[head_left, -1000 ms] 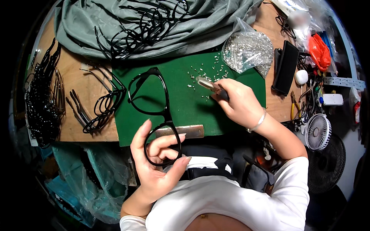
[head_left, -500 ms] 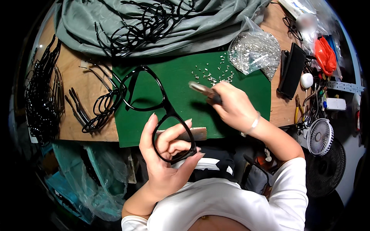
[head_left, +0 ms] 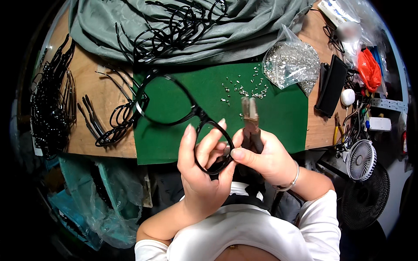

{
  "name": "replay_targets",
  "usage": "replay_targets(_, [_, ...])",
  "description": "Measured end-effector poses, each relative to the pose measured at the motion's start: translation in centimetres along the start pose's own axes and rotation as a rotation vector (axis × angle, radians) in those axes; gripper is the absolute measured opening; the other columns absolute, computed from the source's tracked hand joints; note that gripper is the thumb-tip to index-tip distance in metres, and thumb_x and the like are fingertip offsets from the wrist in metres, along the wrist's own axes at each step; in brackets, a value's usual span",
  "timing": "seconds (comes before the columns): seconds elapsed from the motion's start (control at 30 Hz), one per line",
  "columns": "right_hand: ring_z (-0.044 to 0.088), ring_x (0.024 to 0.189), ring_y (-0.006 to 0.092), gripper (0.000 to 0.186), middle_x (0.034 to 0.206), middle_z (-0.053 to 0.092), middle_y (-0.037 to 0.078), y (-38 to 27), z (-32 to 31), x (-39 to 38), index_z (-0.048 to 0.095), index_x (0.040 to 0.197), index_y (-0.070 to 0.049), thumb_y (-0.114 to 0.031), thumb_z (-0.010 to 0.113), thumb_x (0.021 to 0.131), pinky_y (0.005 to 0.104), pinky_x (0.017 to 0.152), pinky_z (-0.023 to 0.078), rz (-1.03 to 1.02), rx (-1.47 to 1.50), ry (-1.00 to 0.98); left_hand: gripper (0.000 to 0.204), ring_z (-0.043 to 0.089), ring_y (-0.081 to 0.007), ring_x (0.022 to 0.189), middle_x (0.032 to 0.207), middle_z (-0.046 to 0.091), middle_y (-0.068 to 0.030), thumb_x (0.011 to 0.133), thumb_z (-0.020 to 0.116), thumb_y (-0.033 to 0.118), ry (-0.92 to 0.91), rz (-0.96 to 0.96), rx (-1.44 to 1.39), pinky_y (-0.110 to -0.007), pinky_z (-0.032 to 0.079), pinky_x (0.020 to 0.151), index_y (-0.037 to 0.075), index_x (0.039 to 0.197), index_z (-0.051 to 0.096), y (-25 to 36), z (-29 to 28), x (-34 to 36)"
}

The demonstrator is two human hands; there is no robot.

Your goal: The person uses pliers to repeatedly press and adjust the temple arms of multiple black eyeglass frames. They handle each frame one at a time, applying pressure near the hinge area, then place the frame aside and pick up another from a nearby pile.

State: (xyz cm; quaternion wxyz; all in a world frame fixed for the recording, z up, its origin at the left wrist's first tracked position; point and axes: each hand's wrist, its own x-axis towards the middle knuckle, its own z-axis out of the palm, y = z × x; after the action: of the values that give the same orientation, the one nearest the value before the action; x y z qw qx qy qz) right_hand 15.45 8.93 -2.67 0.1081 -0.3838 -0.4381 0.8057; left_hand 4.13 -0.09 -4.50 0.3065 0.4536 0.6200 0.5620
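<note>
My left hand (head_left: 196,182) is closed around the near rim of a black eyeglass frame (head_left: 199,112), which is tilted up over the green mat (head_left: 174,145). The far rim reaches out to the left, near a pile of other black frames. In my right hand (head_left: 274,161) is a pair of pliers (head_left: 251,122), jaws pointing away from me. Thumb and forefinger of that hand meet at the outer edge of the near rim. Whether they pinch a small part there is hidden. Small silvery metal pieces (head_left: 250,92) lie scattered beyond the pliers.
A clear plastic bag (head_left: 289,63) of metal pieces sits at the mat's far right. Black frames (head_left: 174,32) rest on grey cloth (head_left: 100,37); more black frames (head_left: 124,117) and a dark bundle (head_left: 52,100) are left. A black case (head_left: 332,85) and small fan (head_left: 361,160) stand right.
My right hand has come nearer and turned, bringing the pliers upright and its fingertips to the frame's edge. The left hand and frame have shifted slightly right.
</note>
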Motion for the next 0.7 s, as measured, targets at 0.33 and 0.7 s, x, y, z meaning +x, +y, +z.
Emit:
replay_targets(0.33, [0.043, 0.072, 0.0043, 0.016, 0.079, 0.049, -0.002, -1.6, 0.4, 0.1, 0.05, 0.085, -0.004, -0.017, 0.058, 0.083, 0.0198, 0.063, 0.037, 0.086, 0.062, -0.257, 0.083, 0.053, -0.0212, 0.101, 0.121, 0.044, -0.0199, 0.072, 0.059, -0.009, -0.249, -0.227, -0.322, -0.032, 0.045, 0.086, 0.006, 0.131, 0.001, 2.2, -3.1, 1.4])
replay_targets(0.7, [0.058, 0.065, 0.0243, 0.029, 0.072, 0.057, 0.012, -3.8, -0.9, -1.4, 0.053, 0.087, 0.0, -0.029, 0.052, 0.084, 0.0324, 0.059, 0.044, 0.058, -0.674, -0.542, 0.084, 0.055, -0.0196, 0.096, 0.122, 0.041, -0.0255, 0.073, 0.056, -0.013, -0.314, -0.291, -0.513, -0.027, 0.046, 0.08, 0.005, 0.131, -0.003, 2.8, -5.2, 1.7])
